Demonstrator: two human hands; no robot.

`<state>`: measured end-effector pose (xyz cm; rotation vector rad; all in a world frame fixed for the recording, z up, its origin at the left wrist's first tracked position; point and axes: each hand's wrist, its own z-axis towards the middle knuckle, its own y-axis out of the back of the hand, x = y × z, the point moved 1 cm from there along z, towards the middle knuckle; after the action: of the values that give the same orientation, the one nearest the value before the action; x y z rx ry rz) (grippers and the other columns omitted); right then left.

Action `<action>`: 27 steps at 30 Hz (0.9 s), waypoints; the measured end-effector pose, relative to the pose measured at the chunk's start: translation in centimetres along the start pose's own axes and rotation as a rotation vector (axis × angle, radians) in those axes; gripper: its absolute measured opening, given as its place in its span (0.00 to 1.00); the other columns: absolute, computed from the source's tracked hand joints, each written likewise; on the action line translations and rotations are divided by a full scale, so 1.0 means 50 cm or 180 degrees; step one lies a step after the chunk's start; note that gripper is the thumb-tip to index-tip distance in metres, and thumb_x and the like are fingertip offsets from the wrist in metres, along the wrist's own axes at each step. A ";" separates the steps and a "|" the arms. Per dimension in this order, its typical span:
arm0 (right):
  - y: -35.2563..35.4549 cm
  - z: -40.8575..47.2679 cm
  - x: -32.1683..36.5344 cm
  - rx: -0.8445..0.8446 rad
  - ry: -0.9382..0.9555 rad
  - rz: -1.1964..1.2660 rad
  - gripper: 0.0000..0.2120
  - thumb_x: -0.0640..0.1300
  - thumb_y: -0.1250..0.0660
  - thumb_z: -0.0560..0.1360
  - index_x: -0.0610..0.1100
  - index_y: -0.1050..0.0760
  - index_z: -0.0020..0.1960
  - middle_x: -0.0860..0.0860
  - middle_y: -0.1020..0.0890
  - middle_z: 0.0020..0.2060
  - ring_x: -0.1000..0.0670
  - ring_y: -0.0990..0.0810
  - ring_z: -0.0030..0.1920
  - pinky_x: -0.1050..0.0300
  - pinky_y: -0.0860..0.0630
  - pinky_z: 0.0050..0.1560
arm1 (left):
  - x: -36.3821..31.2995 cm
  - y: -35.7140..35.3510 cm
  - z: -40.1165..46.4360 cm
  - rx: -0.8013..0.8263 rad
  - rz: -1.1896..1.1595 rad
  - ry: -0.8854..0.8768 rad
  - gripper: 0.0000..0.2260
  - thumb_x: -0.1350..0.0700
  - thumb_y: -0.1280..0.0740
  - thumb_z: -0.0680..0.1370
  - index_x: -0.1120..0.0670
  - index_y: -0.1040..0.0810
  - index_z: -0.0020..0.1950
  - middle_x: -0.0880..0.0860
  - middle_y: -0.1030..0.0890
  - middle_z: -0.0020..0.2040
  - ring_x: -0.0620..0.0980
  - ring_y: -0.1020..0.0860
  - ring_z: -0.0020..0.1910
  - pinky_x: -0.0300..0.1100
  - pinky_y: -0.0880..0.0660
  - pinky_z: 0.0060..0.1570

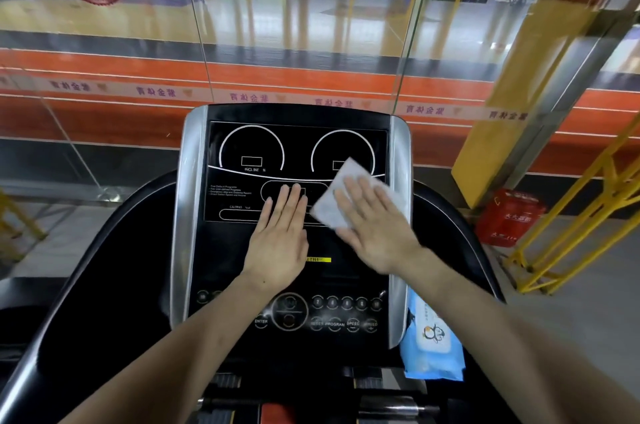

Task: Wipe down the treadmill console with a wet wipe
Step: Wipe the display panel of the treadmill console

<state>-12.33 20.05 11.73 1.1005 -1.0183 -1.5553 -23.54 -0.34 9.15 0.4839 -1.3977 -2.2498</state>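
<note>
1. The right hand (375,233) lies flat with fingers straight and spread, palm pressing the wet wipe (341,197) against the black display panel (298,160) of the treadmill console (294,226). Nothing is pinched; the wipe is held only by downward pressure. To do this well, keep the whole palm loaded so the cloth travels with the hand instead of bunching under the fingertips.

2. The wipe sits on the right half of the display, its upper corner overlapping the lower part of the right dial outline (343,153) and its right edge near the silver side trim (400,181). It looks folded to a pad; refolding to a fresh face would likely help once this one greys.

3. The left hand (280,240) also lies flat and open on the panel just beside the wipe, fingers together, holding nothing. It seems to steady the person; it would be best kept off the area already wiped, to avoid fingerprints.

4. Judging by position, the left dial (251,150) and the button rows (346,313) low on the console remain to cover. Overlapping straight passes, light over the buttons, should avoid accidental presses.

5. The blue wipes packet (433,340) rests at the console's lower right edge, within reach for a replacement.
</note>
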 end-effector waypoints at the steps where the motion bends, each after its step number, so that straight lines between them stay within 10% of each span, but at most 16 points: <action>1: -0.018 -0.030 0.012 0.0056 0.0135 -0.0025 0.33 0.63 0.56 0.85 0.47 0.59 0.83 0.46 0.58 0.82 0.43 0.62 0.82 0.41 0.52 0.80 | 0.001 -0.001 0.000 -0.0019 0.0027 0.0026 0.28 0.52 0.50 0.84 0.60 0.47 0.84 0.58 0.53 0.85 0.54 0.57 0.84 0.58 0.49 0.82; 27: 0.049 0.153 0.032 -0.0425 -0.1516 0.1071 0.39 0.66 0.59 0.83 0.40 0.67 0.81 0.43 0.66 0.81 0.46 0.71 0.79 0.47 0.66 0.80 | 0.024 0.013 0.051 -0.0110 0.0099 0.0021 0.28 0.51 0.50 0.85 0.60 0.48 0.84 0.57 0.54 0.85 0.54 0.60 0.84 0.57 0.51 0.82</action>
<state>-19.37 18.78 15.67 0.4390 -1.3143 -1.6087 -25.72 0.67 10.75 0.4545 -1.3517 -2.2417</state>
